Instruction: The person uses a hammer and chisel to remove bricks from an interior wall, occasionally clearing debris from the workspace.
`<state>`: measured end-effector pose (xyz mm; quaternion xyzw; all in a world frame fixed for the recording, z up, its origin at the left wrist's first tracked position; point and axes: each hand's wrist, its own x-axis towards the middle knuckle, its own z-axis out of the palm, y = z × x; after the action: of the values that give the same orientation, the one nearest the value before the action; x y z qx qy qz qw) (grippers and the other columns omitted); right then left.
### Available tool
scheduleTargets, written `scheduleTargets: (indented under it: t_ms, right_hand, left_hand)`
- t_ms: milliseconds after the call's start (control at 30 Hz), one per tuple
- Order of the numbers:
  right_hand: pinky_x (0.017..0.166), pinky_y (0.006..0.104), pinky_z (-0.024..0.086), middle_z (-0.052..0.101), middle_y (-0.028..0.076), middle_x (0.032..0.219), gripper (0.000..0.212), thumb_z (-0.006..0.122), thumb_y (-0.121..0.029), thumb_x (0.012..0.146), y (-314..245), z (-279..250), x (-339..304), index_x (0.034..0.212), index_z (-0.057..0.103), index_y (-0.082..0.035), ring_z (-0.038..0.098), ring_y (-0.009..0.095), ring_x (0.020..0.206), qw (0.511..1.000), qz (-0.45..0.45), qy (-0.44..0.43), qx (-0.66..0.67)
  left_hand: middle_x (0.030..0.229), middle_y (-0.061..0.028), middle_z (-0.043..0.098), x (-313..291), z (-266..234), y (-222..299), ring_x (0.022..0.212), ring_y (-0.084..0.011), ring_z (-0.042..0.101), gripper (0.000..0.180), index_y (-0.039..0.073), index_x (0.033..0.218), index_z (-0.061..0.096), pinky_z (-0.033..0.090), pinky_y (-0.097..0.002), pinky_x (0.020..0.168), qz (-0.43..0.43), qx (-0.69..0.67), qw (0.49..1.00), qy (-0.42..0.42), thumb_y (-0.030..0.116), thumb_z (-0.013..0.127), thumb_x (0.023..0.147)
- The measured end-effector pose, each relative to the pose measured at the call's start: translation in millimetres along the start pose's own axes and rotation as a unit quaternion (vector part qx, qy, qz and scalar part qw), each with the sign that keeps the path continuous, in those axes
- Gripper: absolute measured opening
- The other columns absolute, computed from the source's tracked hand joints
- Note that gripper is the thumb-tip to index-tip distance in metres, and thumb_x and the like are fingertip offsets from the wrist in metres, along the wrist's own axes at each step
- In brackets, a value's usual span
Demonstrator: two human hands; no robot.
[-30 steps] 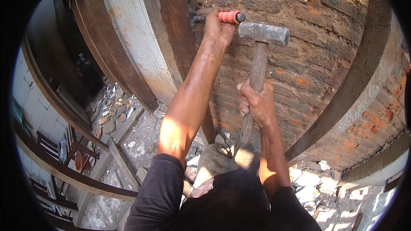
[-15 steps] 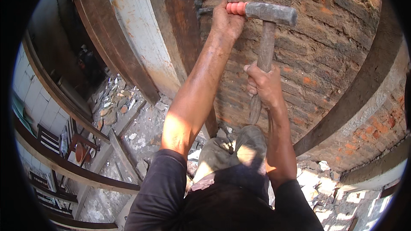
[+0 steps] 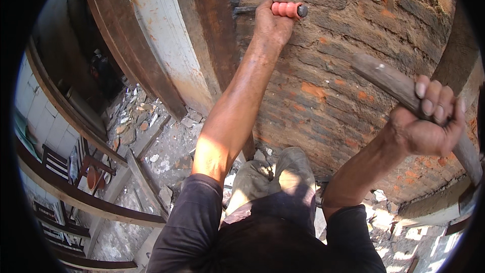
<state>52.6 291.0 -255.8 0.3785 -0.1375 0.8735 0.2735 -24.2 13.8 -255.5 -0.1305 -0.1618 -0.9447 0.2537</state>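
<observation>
My left hand [image 3: 273,24] is closed around a chisel [image 3: 287,9] with a ribbed red-orange grip, held sideways against the brick wall [image 3: 323,60]. The chisel's dark shank points left, its tip at the joint between the bricks and the brown wooden post [image 3: 214,25]. Its round metal butt faces right, with nothing touching it. Off to the right, my right hand [image 3: 429,119] grips a hammer by its worn wooden handle [image 3: 386,81], which slants from upper left to lower right. The hammer's head is out of view.
A pale weathered board [image 3: 161,25] stands left of the post. Broken rubble [image 3: 134,126] and loose timbers [image 3: 146,182] lie on the floor at left, near a slatted wooden chair [image 3: 93,169]. A dark curved beam [image 3: 91,202] crosses the lower left.
My right hand has swung the hammer away from the chisel's butt, out to the right and nearer to me. My left hand keeps the chisel in nearly the same place.
</observation>
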Motion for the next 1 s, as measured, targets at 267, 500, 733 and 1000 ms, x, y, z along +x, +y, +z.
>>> scheduleTargets:
  t_ms: [267,500,733,1000]
  right_hand:
    - [0.036,0.0259,0.035,0.042,-0.001,0.052,0.015,0.064,-0.009,0.086,54,-24,-125,0.078,0.052,-0.005,0.040,0.008,0.040,0.821,0.535,-0.104,-0.171]
    - [0.049,0.0291,0.043,0.034,-0.003,0.050,0.031,0.047,-0.019,0.096,-32,-8,9,0.065,0.045,-0.014,0.040,0.008,0.042,0.993,0.046,-0.108,-0.001]
    - [0.040,0.0273,0.039,0.045,-0.003,0.056,0.014,0.062,-0.008,0.085,117,-4,-129,0.075,0.053,-0.007,0.043,0.009,0.042,0.746,0.618,-0.172,-0.181]
    - [0.038,0.0257,0.036,0.049,0.001,0.057,0.011,0.063,-0.006,0.085,109,6,-124,0.077,0.056,-0.003,0.045,0.008,0.042,0.812,0.538,-0.137,-0.183]
  left_hand:
    - [0.072,0.0007,0.024,4,-18,26,0.063,-0.0149,0.023,0.044,0.013,0.072,0.024,0.046,-0.0426,0.080,0.008,0.044,0.999,-0.031,0.038,0.028,0.108]
    - [0.071,-0.0002,0.021,-4,-5,15,0.062,-0.0160,0.020,0.042,0.013,0.073,0.023,0.045,-0.0419,0.080,-0.003,-0.037,0.999,-0.027,0.035,0.029,0.108]
    - [0.103,-0.0136,0.054,-9,-40,37,0.095,-0.0214,0.056,0.033,-0.002,0.108,0.048,0.046,-0.0462,0.102,0.015,0.105,0.985,-0.134,0.029,0.037,0.107]
    - [0.094,-0.0056,0.050,-8,-68,42,0.076,-0.0155,0.051,0.050,0.007,0.116,0.049,0.051,-0.0385,0.080,0.073,0.200,0.958,0.191,0.053,0.050,0.098]
